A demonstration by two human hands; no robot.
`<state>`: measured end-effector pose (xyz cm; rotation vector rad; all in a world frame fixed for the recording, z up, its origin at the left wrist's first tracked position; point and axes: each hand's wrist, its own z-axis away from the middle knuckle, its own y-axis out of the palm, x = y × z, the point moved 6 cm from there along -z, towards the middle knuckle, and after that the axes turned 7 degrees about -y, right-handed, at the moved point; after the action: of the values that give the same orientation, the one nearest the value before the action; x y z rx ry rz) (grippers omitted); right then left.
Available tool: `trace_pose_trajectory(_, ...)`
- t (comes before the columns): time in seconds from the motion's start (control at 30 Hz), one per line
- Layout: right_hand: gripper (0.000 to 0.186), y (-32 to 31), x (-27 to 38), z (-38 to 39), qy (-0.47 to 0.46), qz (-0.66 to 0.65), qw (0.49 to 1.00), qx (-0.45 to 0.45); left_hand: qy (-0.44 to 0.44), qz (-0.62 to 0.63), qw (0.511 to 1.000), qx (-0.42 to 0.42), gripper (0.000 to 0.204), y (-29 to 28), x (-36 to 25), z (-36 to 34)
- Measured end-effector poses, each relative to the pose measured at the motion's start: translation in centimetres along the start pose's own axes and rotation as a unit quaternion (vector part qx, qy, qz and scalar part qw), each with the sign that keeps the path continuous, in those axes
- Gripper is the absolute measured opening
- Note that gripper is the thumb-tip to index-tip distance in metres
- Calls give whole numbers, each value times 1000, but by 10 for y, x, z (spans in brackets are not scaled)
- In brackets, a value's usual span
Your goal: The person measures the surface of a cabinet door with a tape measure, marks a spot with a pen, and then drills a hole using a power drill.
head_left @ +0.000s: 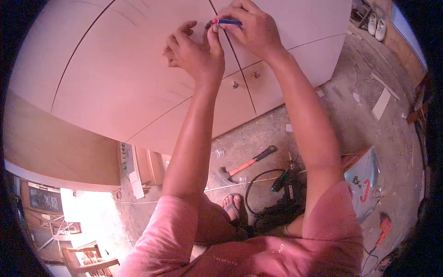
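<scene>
At the top centre of the head view, my right hand (256,32) grips a slim blue pencil-like tool (229,21) with a red end, lying horizontally over a dark seam of a pale cabinet (92,55). My left hand (198,53) has its thumb up at the red end, beside a small dark piece (208,25); its other fingers are curled, and what exactly they hold is unclear. Two small round knobs (235,84) sit lower on the cabinet front, either side of the seam.
On the concrete floor lie a hammer (244,164), a green-and-black power tool (288,189) with hose, a clear bag (364,175), an orange corded tool (383,231) and board scraps (381,104). White shoes (380,30) stand upper right; a wooden chair (85,258) is lower left.
</scene>
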<state>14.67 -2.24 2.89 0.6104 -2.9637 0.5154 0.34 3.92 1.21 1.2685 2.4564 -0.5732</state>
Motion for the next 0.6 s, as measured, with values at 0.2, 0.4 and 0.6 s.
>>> trace_pose_trajectory(0.2,22,-1,-2,6,-4,21,999,-30,-8,33,999,9,41,1,3,0)
trace_pose_trajectory(0.4,24,1,-4,8,-6,-19,997,-68,-6,22,1000,-1,40,-3,3,-2)
trace_pose_trajectory(0.6,18,0,-8,13,6,-58,994,-89,-13,33,999,18,40,-1,3,-3)
